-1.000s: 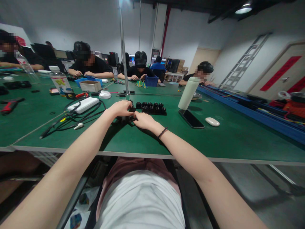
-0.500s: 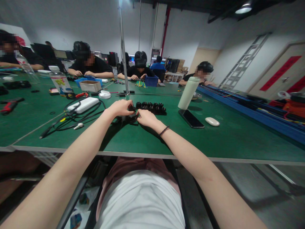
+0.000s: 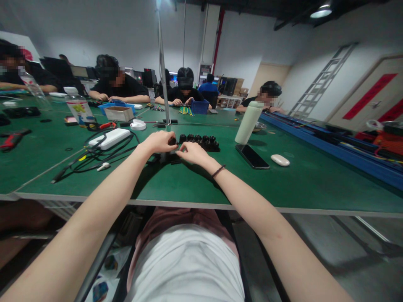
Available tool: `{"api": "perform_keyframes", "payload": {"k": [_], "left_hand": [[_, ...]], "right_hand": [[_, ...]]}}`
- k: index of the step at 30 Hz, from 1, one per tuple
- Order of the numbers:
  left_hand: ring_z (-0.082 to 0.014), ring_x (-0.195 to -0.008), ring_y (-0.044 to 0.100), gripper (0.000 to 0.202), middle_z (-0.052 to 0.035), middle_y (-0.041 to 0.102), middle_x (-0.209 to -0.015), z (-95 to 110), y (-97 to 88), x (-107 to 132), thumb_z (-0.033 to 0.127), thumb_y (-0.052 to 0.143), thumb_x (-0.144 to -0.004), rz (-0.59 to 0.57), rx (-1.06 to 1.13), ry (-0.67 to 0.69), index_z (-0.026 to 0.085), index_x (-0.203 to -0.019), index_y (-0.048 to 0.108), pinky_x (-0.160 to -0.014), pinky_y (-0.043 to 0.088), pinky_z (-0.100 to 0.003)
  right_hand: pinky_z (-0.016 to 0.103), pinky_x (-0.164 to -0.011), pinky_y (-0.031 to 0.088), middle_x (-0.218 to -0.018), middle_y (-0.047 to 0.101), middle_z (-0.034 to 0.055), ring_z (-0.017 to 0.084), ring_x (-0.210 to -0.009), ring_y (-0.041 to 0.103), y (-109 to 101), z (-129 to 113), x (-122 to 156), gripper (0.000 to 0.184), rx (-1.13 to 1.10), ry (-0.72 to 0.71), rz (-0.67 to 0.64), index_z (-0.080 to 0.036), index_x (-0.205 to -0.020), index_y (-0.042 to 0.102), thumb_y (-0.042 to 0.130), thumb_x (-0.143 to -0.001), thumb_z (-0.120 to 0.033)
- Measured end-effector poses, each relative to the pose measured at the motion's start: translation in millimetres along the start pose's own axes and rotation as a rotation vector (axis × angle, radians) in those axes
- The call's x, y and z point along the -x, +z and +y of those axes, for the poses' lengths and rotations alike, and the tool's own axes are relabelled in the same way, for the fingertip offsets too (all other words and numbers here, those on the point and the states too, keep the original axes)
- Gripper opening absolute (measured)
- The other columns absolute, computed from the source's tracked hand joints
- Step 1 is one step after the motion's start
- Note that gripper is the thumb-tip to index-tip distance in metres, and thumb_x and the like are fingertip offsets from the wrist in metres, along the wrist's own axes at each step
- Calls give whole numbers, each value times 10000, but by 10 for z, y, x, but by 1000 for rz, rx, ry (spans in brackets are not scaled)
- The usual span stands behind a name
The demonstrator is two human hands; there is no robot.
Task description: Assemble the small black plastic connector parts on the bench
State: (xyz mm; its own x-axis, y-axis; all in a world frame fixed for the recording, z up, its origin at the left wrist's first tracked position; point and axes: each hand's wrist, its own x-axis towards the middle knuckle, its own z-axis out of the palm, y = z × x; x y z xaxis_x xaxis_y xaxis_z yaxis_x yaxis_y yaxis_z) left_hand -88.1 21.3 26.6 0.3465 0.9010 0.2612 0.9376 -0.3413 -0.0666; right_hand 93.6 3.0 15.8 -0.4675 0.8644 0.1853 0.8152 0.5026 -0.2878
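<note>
My left hand [image 3: 157, 141] is closed around a small dark part [image 3: 171, 141] above the green table. The part's exact kind is too small to make out. Close beside it, my right hand [image 3: 192, 152] is curled, fingertips drawn together near the left fingers; whatever they pinch is hidden. Just behind my right hand sits a black strip of several knob-like black pieces [image 3: 204, 142] in rows. Flat black pieces [image 3: 175, 162] lie on the table beneath my hands, partly covered by them.
A metal pole [image 3: 163, 75] rises behind my hands. To the left lie a white power bank [image 3: 109, 139] and black cables. On the right are a pale green bottle [image 3: 249, 122], a phone [image 3: 252, 157] and a white case [image 3: 280, 160]. Several people work across the table [image 3: 315, 184].
My right hand has shifted slightly left and its fingertips have moved up closer to my left hand. The left hand stays nearly in place.
</note>
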Motion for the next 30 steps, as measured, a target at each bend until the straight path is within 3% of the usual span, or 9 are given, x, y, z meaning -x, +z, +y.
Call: {"api": "perform_keyframes", "payload": {"k": [5,16,22,30], "left_hand": [[-279,-910,662,428,-100,707,-1008,1,-5,5,518,475,-801,23,-13,-7,203,-1064,596,-702,464,-321],[-271,-910,661,423,-90,710,-996,16,-3,4,530,484,-793,8,0,-10,212,-1044,605,-706,468,-317],[-276,-967,653,452,-104,695,-1074,14,11,3,519,461,-820,37,13,-11,205,-1121,584,-754,471,-325],[-275,-1012,640,457,-103,679,-1131,15,18,4,505,461,-833,68,48,-3,204,-1164,551,-802,471,-340]], "right_hand": [[267,-785,475,-1029,717,96,209,-936,673,11,-16,18,296,-73,-148,-124,-149,-1048,641,597,-870,-381],[294,-823,481,-1123,694,118,246,-1021,664,39,-34,43,350,-28,-130,-136,-155,-1145,583,549,-899,-402],[314,-781,496,-1111,689,152,265,-975,674,83,-52,51,422,12,-91,-97,-125,-1202,528,507,-910,-428],[319,-814,491,-1126,687,140,279,-1018,668,128,-11,7,461,60,-161,-110,-160,-1162,578,506,-889,-525]]}}
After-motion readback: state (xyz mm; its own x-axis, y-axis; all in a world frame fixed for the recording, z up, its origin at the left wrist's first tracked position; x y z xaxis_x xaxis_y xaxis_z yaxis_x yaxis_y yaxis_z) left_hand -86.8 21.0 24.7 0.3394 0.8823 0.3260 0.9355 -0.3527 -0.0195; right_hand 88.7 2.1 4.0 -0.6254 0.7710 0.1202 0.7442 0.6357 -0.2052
